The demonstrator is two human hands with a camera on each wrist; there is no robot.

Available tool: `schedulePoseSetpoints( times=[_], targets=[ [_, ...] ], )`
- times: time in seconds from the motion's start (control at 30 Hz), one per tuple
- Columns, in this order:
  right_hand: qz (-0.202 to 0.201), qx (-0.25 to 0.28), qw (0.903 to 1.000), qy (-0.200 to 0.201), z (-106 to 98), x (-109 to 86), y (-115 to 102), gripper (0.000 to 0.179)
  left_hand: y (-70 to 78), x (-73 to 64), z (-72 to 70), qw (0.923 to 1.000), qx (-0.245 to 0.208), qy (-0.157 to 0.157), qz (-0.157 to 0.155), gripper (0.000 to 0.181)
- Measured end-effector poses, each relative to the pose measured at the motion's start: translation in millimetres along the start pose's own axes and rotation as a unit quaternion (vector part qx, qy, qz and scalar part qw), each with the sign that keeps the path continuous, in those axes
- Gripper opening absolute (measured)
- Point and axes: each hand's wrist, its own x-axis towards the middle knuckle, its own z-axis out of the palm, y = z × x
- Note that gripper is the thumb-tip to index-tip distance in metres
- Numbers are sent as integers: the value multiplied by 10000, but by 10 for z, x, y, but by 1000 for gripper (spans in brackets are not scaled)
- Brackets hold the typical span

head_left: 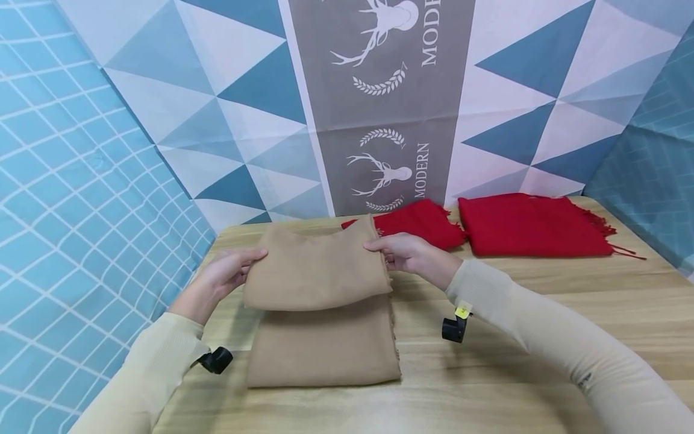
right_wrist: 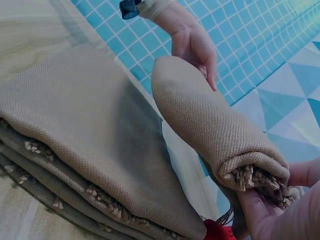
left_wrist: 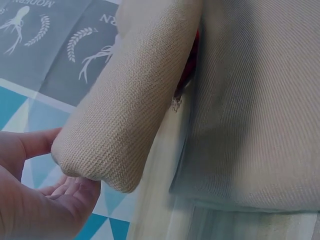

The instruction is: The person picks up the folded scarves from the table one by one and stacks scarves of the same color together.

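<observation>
Both hands hold up a folded tan scarf section (head_left: 320,268), thick and woven, over a folded tan stack (head_left: 325,352) on the table. My left hand (head_left: 226,271) pinches its left end, thumb on top and fingers beneath, as the left wrist view shows. At the fringed right end, my right hand (head_left: 403,250) grips with the thumb above and fingers below. Seen from the right wrist, the raised section (right_wrist: 210,112) looks like a soft roll with fringe (right_wrist: 250,175) at its end. Several fringed layers show along the edge of the stack (right_wrist: 90,135).
Behind my right hand lies a small folded red cloth (head_left: 423,223) with fringe. A larger folded red scarf (head_left: 531,229) sits at the back right of the wooden table (head_left: 542,289). Patterned sheets (head_left: 260,120) stand behind, and a blue gridded sheet (head_left: 81,199) borders the left side.
</observation>
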Motion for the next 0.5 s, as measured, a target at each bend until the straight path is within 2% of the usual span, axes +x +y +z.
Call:
schedulePoseSetpoints(
  times=[0.5],
  targets=[
    [-47,142,9998,-124,-48,-59,47,24,1,16,48,10000,41,-58,-27,15]
  ],
)
